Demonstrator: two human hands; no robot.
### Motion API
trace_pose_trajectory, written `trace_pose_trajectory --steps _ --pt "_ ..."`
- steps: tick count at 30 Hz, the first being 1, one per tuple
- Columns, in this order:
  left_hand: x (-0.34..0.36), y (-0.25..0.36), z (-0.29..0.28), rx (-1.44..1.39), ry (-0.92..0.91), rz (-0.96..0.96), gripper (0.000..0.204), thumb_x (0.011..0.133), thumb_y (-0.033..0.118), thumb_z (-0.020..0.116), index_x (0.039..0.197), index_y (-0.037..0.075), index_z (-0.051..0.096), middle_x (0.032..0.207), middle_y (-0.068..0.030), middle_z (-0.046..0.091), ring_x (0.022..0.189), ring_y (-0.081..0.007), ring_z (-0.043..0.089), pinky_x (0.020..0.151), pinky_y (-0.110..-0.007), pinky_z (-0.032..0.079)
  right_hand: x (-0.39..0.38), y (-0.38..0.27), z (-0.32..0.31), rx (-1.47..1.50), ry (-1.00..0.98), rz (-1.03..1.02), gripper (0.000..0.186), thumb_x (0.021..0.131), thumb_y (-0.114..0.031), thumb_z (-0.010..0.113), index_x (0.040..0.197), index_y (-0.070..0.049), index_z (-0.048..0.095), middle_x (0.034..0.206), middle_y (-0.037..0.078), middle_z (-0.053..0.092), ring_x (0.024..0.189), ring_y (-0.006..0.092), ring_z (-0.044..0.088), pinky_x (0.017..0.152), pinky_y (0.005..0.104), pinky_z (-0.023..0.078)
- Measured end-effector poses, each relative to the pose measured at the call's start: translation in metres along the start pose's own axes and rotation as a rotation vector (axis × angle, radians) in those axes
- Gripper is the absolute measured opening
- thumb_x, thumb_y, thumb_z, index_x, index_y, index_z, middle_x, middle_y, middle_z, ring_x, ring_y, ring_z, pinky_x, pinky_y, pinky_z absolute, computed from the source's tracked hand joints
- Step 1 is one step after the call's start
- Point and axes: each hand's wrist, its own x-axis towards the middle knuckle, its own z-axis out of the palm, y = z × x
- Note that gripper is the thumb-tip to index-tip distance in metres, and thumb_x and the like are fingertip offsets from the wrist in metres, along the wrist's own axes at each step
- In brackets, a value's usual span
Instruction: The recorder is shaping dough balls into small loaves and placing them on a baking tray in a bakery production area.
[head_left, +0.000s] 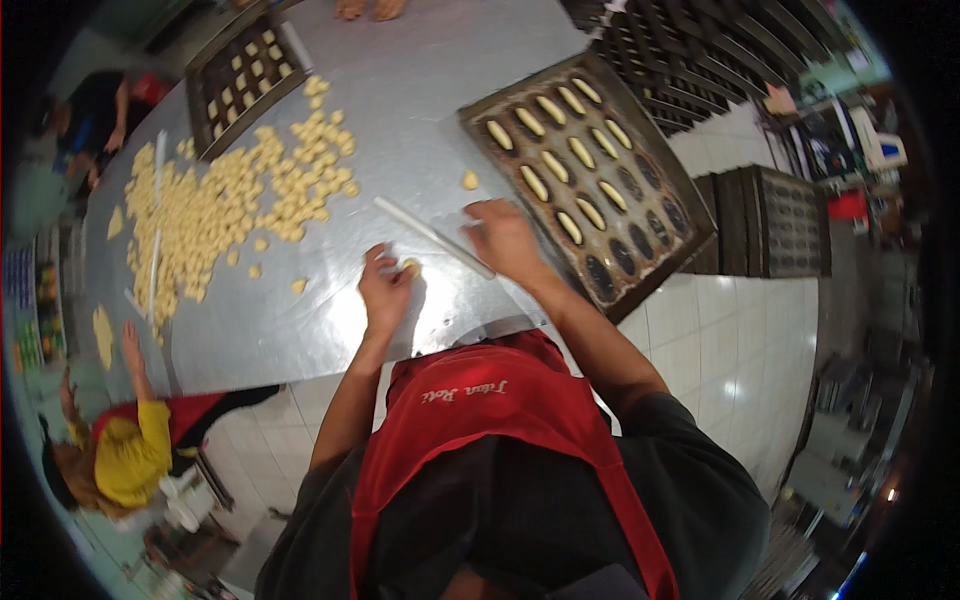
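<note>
My left hand (384, 290) is low over the metal table, its fingers curled around a small pale dough ball (410, 267). A plain light rolling pin (430, 234) lies slantwise on the table between my hands. My right hand (505, 238) is just beyond the pin's near end, fingers loosely bent and apart, with nothing visible in them. Another dough ball (470, 180) rests a little farther off. To the right, a dark baking tray (560, 225) carries several finger-shaped dough pieces (558, 167) in its oval hollows; some hollows hold no dough.
Many dough balls (215, 205) are heaped at the table's left. A second tray (200, 100) with dough stands at the far left. A co-worker in yellow (135, 455) reaches in from the left; other people are farther away. Stacked trays (785, 225) stand at the right.
</note>
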Motion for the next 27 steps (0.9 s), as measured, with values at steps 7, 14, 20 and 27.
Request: trace_pose_trajectory --steps 7,14,20,27 --pt "-0.053 0.009 -0.03 0.791 -0.061 0.639 0.051 0.103 0.026 0.069 0.151 0.009 0.067 0.168 -0.0266 0.047 0.148 -0.0461 0.05 0.12 -0.058 0.041 -0.026 -0.022 0.065 -0.176 -0.002 -0.138 0.04 0.092 -0.012 0.078 0.13 -0.002 0.071 0.122 0.016 0.071 0.114 0.0374 0.065 0.1 0.0507 0.052" --pt "0.046 -0.016 -0.039 0.883 0.094 0.46 0.075 0.111 0.034 0.055 0.175 0.005 0.029 0.18 -0.0285 0.024 0.166 -0.05 0.021 0.134 -0.061 0.017 0.03 -0.043 0.077 -0.118 -0.098 -0.434 0.038 0.097 -0.016 0.075 0.134 -0.005 0.071 0.126 0.012 0.071 0.116 0.0357 0.063 0.101 0.0484 0.052" --pt "-0.004 -0.041 -0.043 0.823 -0.081 0.554 0.072 0.109 0.03 0.056 0.172 0.002 0.034 0.179 -0.0256 0.028 0.167 -0.0435 0.025 0.134 -0.062 0.018 -0.038 -0.038 0.082 -0.147 -0.139 -0.281 0.047 0.09 -0.031 0.084 0.127 -0.006 0.069 0.118 0.016 0.068 0.116 0.0384 0.06 0.098 0.0516 0.05" --pt "-0.027 -0.015 -0.028 0.631 -0.116 0.712 0.068 0.103 0.02 0.065 0.163 -0.003 0.045 0.162 -0.0252 0.049 0.152 -0.0438 0.045 0.129 -0.057 0.03 -0.003 -0.047 0.084 -0.193 -0.07 -0.072 0.025 0.091 -0.02 0.075 0.111 -0.007 0.07 0.118 0.01 0.069 0.116 0.0342 0.061 0.096 0.0485 0.048"
